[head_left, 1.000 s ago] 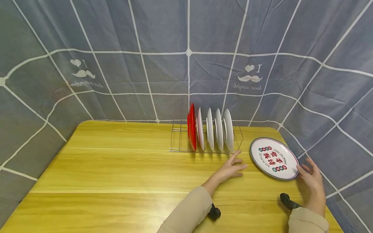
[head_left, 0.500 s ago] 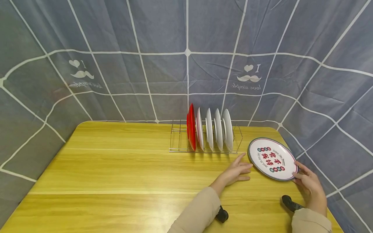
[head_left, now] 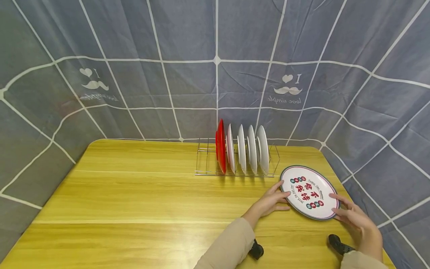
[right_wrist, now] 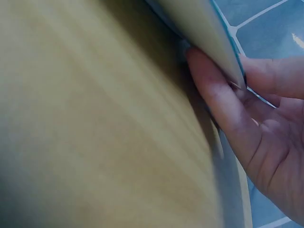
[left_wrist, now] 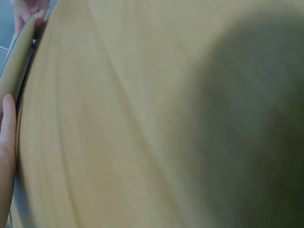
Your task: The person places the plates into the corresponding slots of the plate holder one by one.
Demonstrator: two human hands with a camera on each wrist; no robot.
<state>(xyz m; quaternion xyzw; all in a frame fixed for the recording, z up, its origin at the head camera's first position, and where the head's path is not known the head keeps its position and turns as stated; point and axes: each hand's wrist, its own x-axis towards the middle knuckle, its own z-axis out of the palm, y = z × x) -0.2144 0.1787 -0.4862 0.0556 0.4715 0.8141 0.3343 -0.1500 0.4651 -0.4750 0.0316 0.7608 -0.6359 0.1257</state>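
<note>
A round white plate [head_left: 309, 192] with a dark rim line and red and teal printing lies at the table's right, face up. My right hand [head_left: 356, 215] grips its right edge; in the right wrist view, one digit goes under the plate's rim [right_wrist: 204, 33] and others lie on the far side. My left hand [head_left: 268, 201] holds the opposite edge, with two fingertips overlapping the rim from above. At the left border of the left wrist view, a finger [left_wrist: 8, 118] of this hand lies against the plate's pale underside [left_wrist: 16, 66].
Behind the left hand stands a wire dish rack [head_left: 205, 162] holding a red plate [head_left: 221, 147] and several white plates [head_left: 263, 151] on edge. A grey curtain with white lines [head_left: 188, 86] encloses the back and sides of the wooden table [head_left: 134, 201].
My right hand has closed on the plate's edge, and the plate has shifted toward me and slightly left. My left hand has moved right to meet its left rim.
</note>
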